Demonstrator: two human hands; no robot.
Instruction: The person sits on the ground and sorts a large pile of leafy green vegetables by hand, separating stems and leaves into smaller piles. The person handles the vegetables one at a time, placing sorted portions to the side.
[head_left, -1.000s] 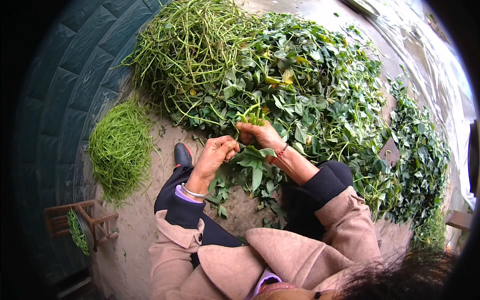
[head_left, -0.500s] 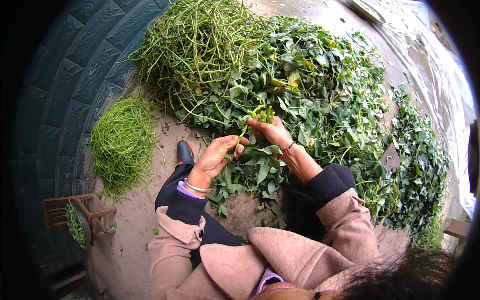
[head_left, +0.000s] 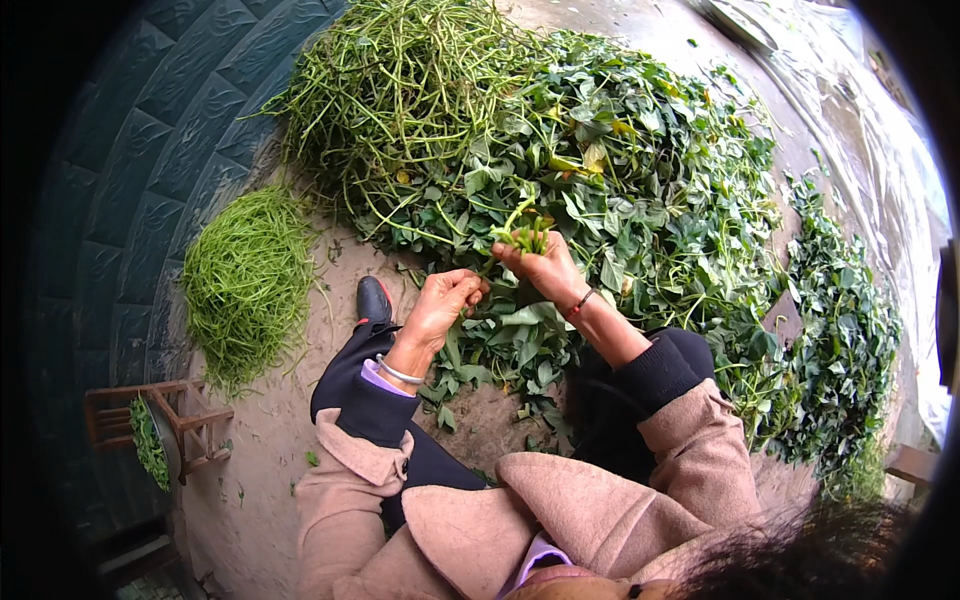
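Note:
In my right hand (head_left: 548,270) is a bunch of leafy green vine stems (head_left: 527,237), with cut ends poking up above the fist and broad leaves (head_left: 530,330) hanging below. My left hand (head_left: 447,303) is closed in a pinch just left of it, fingertips together on a thin green stem that is mostly hidden. Around both hands spreads a big heap of leafy vines (head_left: 640,190). The two hands are slightly apart at the heap's near edge.
A tall tangle of bare stems (head_left: 400,90) lies at the far left of the heap. Nearer left is a smaller mound of thin green stems (head_left: 248,285). A wooden stool (head_left: 190,430) stands at the lower left by dark tiles (head_left: 130,250). Clear plastic sheeting (head_left: 860,140) lines the right.
The stem stretched between my hands has mostly gone from sight. My left fingers have closed tighter, and my right hand has tilted slightly with its bunch.

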